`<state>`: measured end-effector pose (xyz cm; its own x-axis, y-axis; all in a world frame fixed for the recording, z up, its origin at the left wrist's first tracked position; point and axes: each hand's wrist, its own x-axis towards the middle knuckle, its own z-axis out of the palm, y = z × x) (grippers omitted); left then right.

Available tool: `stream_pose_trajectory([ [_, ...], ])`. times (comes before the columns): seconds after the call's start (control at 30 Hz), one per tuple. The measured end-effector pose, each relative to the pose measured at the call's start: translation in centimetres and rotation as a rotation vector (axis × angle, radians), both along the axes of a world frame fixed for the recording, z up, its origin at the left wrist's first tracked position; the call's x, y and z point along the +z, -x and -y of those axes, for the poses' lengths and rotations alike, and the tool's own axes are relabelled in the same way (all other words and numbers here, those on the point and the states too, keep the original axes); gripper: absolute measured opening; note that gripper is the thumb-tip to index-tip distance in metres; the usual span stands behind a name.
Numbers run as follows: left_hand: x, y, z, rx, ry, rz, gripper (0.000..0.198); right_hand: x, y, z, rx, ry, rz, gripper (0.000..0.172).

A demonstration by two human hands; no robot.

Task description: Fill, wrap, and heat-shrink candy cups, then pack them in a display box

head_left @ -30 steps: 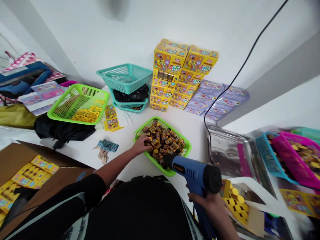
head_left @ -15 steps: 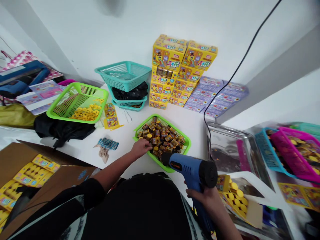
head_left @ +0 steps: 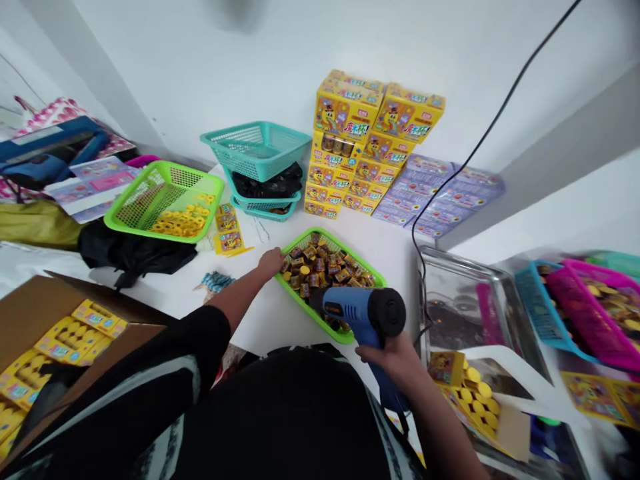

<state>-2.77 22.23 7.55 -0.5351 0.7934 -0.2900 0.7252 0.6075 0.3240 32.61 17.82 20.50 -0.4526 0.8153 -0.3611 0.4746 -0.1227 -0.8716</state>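
My right hand (head_left: 395, 363) is wrapped round the grip of a blue heat gun (head_left: 353, 308). Its dark nozzle points left over a lime-green basket (head_left: 377, 279) on the white table. Small brown wrapped jars (head_left: 320, 263) with yellow lids fill that basket. At the basket's left corner, my left hand (head_left: 271, 262) is closed on the rim; the fingertips are partly hidden. A crumpled teal-striped cloth (head_left: 216, 281) lies on the table beside my left forearm.
Yellow printed boxes (head_left: 347, 110) and purple boxes (head_left: 420, 183) stand stacked against the wall. Teal baskets (head_left: 257, 150) and a green basket of yellow rings (head_left: 165, 170) are behind left. A steel tray (head_left: 470, 267) lies right; a black cord (head_left: 493, 123) hangs down to it.
My left hand has moved from the jars at the basket's front left to its left corner rim. The heat gun in my right hand has shifted left and up over the jars.
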Motion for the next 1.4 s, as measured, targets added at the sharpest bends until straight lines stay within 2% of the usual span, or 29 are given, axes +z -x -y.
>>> stream_pose_trajectory([
  [0.13, -1.3, -0.2, 2.4, 0.13, -0.015, 0.053, 0.031, -1.0, -2.1, 0.4, -0.104, -0.139, 0.122, 0.035],
  [0.27, -1.9, -1.3, 6.3, 0.239, -0.024, 0.125, 0.03, -1.3, -4.8, 1.9, -0.249, -0.076, 0.077, 0.046],
  [0.37, -2.1, -3.1, 9.0, 0.297, -0.032, 0.162, 0.029, -0.8, -5.6, 2.9, -0.332, -0.009, 0.028, 0.042],
  [0.5, -1.7, -5.6, 11.9, 0.305, -0.056, 0.171, 0.024, -0.3, -6.0, 3.0, -0.327, 0.092, 0.026, 0.041],
  [0.6, -0.3, -7.0, 12.7, 0.286, -0.133, 0.093, 0.03, -0.2, -6.5, 3.1, -0.317, 0.091, 0.083, 0.043],
  [0.63, 0.3, -7.5, 12.4, 0.231, -0.191, 0.052, 0.035, -0.2, -6.7, 3.2, -0.322, 0.084, 0.095, 0.044],
  [0.67, 0.8, -8.0, 11.8, 0.116, -0.259, 0.015, 0.038, -0.1, -6.9, 3.4, -0.331, 0.078, 0.1, 0.044],
  [0.7, 1.2, -8.6, 11.0, -0.078, -0.318, -0.013, 0.037, -0.1, -7.0, 3.6, -0.338, 0.077, 0.097, 0.044],
  [0.8, 1.7, -10.6, 7.9, -0.831, -0.368, -0.02, 0.029, 0.1, -7.0, 4.3, -0.384, 0.051, 0.061, 0.042],
  [0.83, 1.6, -11.1, 7.0, -1.009, -0.342, -0.002, 0.026, 0.2, -7.0, 4.6, -0.403, 0.038, 0.044, 0.042],
  [0.87, 1.5, -11.5, 6.1, -1.125, -0.32, 0.014, 0.023, 0.3, -7.0, 4.9, -0.424, 0.024, 0.025, 0.042],
  [0.97, 1.2, -11.5, 4.4, -1.297, -0.301, 0.039, 0.016, 0.3, -7.0, 5.7, -0.468, 0.008, -0.005, 0.042],
  [1.07, 1.0, -10.8, 3.7, -1.475, -0.266, 0.002, 0.023, 0.2, -7.1, 6.3, -0.496, 0.006, -0.008, 0.036],
  [1.13, 0.9, -10.9, 3.3, -1.541, -0.246, -0.044, 0.027, 0.1, -7.0, 6.5, -0.511, -0.002, -0.005, 0.035],
  [1.3, -0.4, -13.1, 2.4, -1.499, -0.244, -0.117, 0.028, -0.2, -6.3, 6.4, -0.553, 0.013, -0.028, 0.045],
  [1.4, -0.9, -13.7, 2.1, -1.471, -0.243, -0.135, 0.022, -0.1, -6.2, 6.1, -0.55, 0.016, -0.037, 0.042],
])
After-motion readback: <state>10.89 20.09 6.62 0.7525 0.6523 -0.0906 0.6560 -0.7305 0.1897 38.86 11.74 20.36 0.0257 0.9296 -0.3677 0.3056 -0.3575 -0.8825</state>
